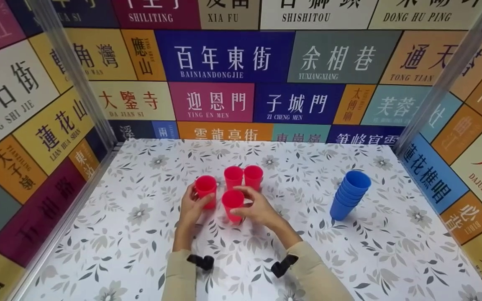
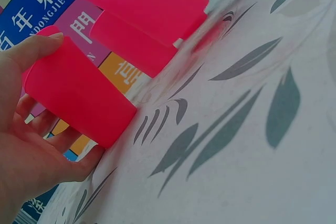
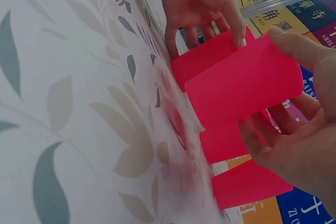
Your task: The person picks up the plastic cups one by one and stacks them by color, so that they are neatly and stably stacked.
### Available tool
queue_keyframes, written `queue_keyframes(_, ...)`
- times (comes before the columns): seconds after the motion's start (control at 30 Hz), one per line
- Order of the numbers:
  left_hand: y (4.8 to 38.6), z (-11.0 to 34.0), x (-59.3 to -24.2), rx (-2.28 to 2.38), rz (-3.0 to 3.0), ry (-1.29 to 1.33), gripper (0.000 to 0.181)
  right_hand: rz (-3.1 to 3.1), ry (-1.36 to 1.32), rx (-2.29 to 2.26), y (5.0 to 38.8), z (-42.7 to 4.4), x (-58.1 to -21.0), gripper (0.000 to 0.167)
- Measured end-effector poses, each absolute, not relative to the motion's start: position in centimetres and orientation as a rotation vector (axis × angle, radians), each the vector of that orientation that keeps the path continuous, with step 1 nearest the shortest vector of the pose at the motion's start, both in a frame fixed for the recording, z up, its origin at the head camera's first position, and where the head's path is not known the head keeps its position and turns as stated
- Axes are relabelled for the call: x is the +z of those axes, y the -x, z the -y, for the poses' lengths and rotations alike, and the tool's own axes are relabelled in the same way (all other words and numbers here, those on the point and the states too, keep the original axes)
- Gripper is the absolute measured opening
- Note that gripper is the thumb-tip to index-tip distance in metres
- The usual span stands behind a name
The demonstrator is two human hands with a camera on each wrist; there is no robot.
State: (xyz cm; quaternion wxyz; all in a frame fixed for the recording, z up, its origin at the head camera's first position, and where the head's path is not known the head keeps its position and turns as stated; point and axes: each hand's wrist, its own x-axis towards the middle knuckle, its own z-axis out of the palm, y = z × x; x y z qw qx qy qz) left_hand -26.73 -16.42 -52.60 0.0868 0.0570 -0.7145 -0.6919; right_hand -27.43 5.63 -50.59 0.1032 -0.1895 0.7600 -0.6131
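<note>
My left hand (image 1: 193, 205) holds an upright red cup (image 2: 79, 87) around its side, thumb near the rim. Just to its right, my right hand (image 1: 260, 207) grips another red cup (image 1: 232, 202) between thumb and fingers. Whether this cup's base touches the table, I cannot tell. Behind it, two more red cups stand side by side, the left one (image 1: 233, 175) close against the right one (image 1: 253, 175). In the right wrist view, both hands and the red cups (image 3: 247, 82) appear close together.
A stack of several nested blue cups (image 1: 345, 200) stands on the right of the table, leaning slightly in view. White cloth with a leaf and flower print covers the table (image 1: 140, 251). Panels with coloured lettering (image 1: 224, 58) enclose the back and sides.
</note>
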Motion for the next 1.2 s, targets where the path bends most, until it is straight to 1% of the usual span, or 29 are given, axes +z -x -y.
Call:
queue_keyframes(0.13,28.0,16.7,-54.5,-2.06,2.124,-0.19,0.074,-2.245,0.574,-1.805,27.4,-5.7,-49.9,0.067)
queue_keyframes(0.33,27.9,16.7,-54.5,-2.077,2.101,-0.182,0.074,-2.278,0.64,-1.803,27.7,-5.5,-49.0,0.068)
queue_keyframes(0.73,28.0,16.6,-54.6,-2.062,2.105,-0.177,0.071,-2.207,0.681,-1.841,28.4,-4.9,-46.5,0.071)
queue_keyframes(0.97,28.1,16.7,-54.7,-2.098,2.072,-0.142,0.071,-2.148,0.667,-1.913,28.5,-3.9,-44.4,0.068)
queue_keyframes(1.2,28.0,16.8,-54.6,-2.074,2.092,-0.129,0.066,-2.16,0.644,-1.939,28.7,-2.3,-42.3,0.069)
